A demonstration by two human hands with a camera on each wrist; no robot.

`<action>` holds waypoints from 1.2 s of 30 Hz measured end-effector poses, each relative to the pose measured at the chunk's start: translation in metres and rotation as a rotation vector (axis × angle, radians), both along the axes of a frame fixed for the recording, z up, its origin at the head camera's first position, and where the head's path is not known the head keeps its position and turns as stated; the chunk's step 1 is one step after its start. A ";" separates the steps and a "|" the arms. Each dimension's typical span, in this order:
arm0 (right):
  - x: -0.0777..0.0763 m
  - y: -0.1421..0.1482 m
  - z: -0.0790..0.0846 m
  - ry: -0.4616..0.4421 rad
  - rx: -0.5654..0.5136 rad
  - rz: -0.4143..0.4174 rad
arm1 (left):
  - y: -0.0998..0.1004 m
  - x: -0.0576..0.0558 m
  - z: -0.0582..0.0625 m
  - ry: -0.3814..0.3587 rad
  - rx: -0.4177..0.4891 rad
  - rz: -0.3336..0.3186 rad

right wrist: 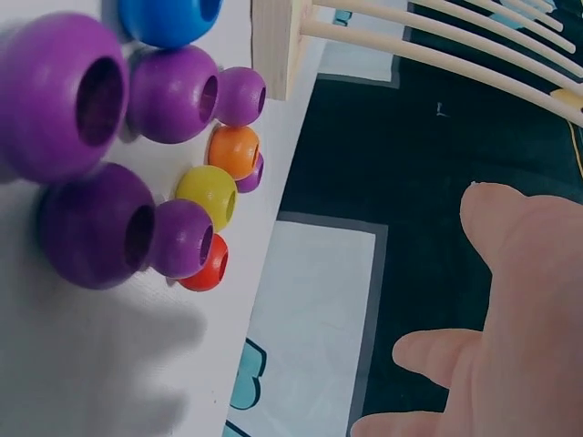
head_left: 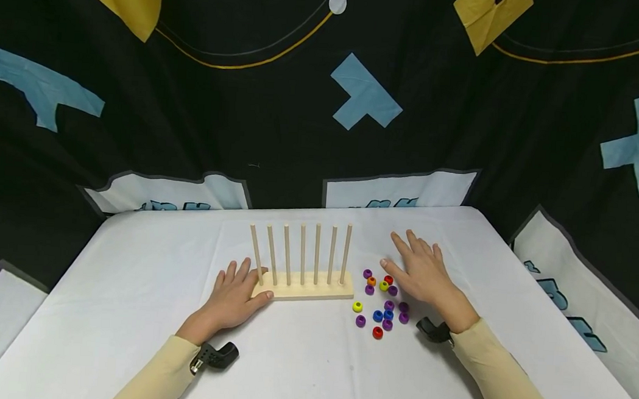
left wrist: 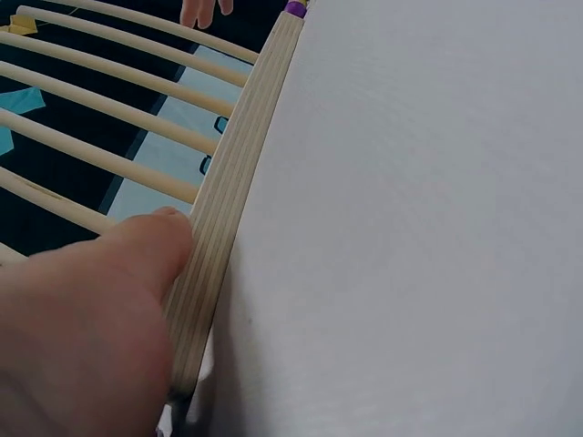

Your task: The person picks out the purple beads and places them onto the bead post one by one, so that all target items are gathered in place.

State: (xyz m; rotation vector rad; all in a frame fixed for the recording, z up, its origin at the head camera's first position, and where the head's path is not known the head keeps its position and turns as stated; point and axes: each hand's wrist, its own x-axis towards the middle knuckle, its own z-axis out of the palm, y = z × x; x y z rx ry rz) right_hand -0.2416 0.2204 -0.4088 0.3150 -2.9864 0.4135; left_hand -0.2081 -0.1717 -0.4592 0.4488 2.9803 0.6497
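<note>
A pale wooden base (head_left: 305, 292) with a row of several upright pegs (head_left: 317, 254) stands in the middle of the table. My left hand (head_left: 235, 295) rests at the base's left end, its thumb against the front edge; the left wrist view shows that thumb (left wrist: 150, 244) at the wood. To the right of the base lie loose round beads in purple, blue, yellow, orange and red, among them a red bead (head_left: 378, 332) and a yellow bead (head_left: 357, 307). My right hand (head_left: 424, 276) is spread beside and above the beads, holding nothing. The pegs carry no beads.
A white cloth covers the table (head_left: 298, 369). Behind it hangs a black curtain (head_left: 219, 126) with blue and yellow patches. Dark wrist cameras, such as the left one (head_left: 219, 355), sit under both wrists.
</note>
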 end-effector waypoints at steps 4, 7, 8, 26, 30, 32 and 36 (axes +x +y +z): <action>-0.002 0.000 -0.002 0.001 0.002 0.005 | 0.000 0.001 0.001 -0.006 -0.006 -0.002; -0.002 0.000 -0.002 -0.001 -0.001 0.012 | 0.000 0.001 0.002 -0.012 -0.004 -0.004; -0.002 0.001 -0.002 0.000 -0.006 0.014 | 0.000 0.001 0.002 -0.014 -0.004 -0.004; -0.004 0.001 -0.008 -0.032 -0.130 0.070 | -0.001 0.000 0.000 0.008 0.015 0.013; -0.003 0.003 -0.006 -0.081 -0.157 0.075 | -0.001 -0.001 -0.001 0.010 0.018 0.013; -0.002 0.005 -0.007 -0.103 -0.165 0.081 | -0.001 -0.001 -0.002 0.008 0.018 0.013; -0.002 0.008 -0.009 -0.128 -0.198 0.095 | -0.001 0.000 -0.002 0.002 0.015 0.017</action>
